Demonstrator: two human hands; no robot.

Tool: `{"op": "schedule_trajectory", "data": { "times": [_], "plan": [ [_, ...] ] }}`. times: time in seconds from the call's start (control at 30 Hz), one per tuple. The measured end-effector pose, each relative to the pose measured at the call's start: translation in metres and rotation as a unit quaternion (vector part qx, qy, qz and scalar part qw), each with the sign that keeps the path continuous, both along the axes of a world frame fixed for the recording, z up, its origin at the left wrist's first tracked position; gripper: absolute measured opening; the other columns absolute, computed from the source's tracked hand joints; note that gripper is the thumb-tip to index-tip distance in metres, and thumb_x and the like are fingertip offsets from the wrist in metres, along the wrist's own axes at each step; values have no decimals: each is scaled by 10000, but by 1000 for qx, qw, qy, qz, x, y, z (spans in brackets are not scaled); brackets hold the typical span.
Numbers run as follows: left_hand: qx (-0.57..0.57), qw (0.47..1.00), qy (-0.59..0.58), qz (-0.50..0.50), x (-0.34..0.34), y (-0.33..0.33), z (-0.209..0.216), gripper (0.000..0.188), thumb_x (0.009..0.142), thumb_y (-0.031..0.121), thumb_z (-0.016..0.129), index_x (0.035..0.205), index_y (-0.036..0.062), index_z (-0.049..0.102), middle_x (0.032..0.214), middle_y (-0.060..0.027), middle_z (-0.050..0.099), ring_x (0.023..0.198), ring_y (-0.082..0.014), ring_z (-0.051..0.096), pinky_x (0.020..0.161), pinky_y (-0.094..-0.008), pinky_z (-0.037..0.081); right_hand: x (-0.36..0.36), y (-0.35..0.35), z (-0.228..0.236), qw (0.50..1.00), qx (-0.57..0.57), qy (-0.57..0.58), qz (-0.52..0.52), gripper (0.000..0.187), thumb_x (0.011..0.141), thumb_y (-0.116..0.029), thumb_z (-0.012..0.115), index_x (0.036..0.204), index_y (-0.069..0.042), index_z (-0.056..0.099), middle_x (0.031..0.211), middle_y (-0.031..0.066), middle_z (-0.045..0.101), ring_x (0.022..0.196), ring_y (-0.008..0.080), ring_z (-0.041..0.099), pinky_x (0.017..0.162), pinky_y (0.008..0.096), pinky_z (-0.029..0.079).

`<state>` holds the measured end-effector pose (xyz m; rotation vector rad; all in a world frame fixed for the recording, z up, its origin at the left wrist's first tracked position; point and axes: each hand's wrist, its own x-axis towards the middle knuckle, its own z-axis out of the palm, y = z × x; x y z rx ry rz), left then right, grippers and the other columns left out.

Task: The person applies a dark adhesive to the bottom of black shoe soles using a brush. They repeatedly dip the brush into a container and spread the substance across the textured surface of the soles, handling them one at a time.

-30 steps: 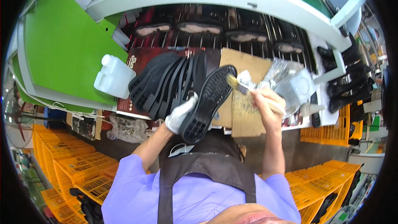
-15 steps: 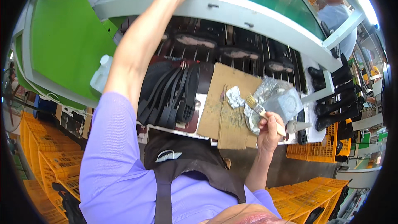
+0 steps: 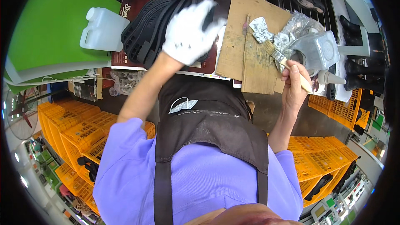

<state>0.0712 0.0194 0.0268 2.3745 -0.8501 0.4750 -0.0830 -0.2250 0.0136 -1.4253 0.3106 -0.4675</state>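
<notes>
My left hand (image 3: 188, 35), in a white glove, is over a row of black shoe soles (image 3: 143, 25). Its fingers are spread and slightly blurred; I see nothing held in them. The soles lie side by side on a dark red printed board (image 3: 129, 2). My bare right hand (image 3: 295, 86) grips the pale handle of a flat paintbrush (image 3: 280, 57). The bristles point up and left above stained cardboard (image 3: 235, 37). Near them are a crumpled, whitish smeared wad (image 3: 261, 29) and a translucent plastic container (image 3: 324, 51) tipped on its side.
A white jug (image 3: 104, 31) stands beside a green surface (image 3: 50, 29) on the left. A nozzle-tipped bottle (image 3: 331, 78) lies right of my right hand. Black footwear (image 3: 306, 3) rests on a rack beyond. Orange crates (image 3: 89, 131) flank me on both sides.
My left hand has come back from the far green worktop to the soles. The view has tipped down toward me. My right hand still holds the brush.
</notes>
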Motion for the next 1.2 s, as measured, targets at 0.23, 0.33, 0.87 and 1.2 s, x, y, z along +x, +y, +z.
{"op": "schedule_trajectory", "data": {
  "times": [0.23, 0.33, 0.87, 1.2],
  "plan": [
    [151, 984, -55, 72, -30, 11, -48, 496, 719, 297, 662, 1142, 68, 539, 917, -108, 594, 980, -331, 506, 848, -451, 354, -5, -4, 6, 1000, -11, 3, -26, 207, 865, -141, 593, 929, 53, 628, 690, 70, 590, 613, 108, 527, 582, 220, 423],
    [173, 980, -69, 66, -32, 3, -55, 537, 720, 262, 655, 1211, 102, 509, 913, -107, 587, 1009, -338, 477, 857, -462, 337, -12, -15, 16, 989, -112, 43, -83, 188, 869, -138, 589, 937, 29, 640, 685, 41, 588, 599, 76, 515, 547, 195, 404],
    [-388, 917, 53, 71, -33, 5, -42, 432, 858, -22, 534, 1268, -77, 408, 1273, -172, 466, 1123, -207, 492, 943, -300, 401, 6, -66, -21, 876, -436, 158, -132, 189, 790, -208, 685, 761, -22, 661, 564, 95, 593, 504, 126, 567, 498, 268, 445],
    [-585, 589, 521, -197, -30, 10, -17, 476, 853, 98, 545, 1285, -1, 370, 1216, -187, 508, 1023, -307, 579, 851, -387, 514, -15, -54, -18, 957, -138, 150, -206, 250, 822, -249, 677, 779, -5, 645, 619, 30, 610, 510, 53, 539, 474, 175, 429]
  ]
}}
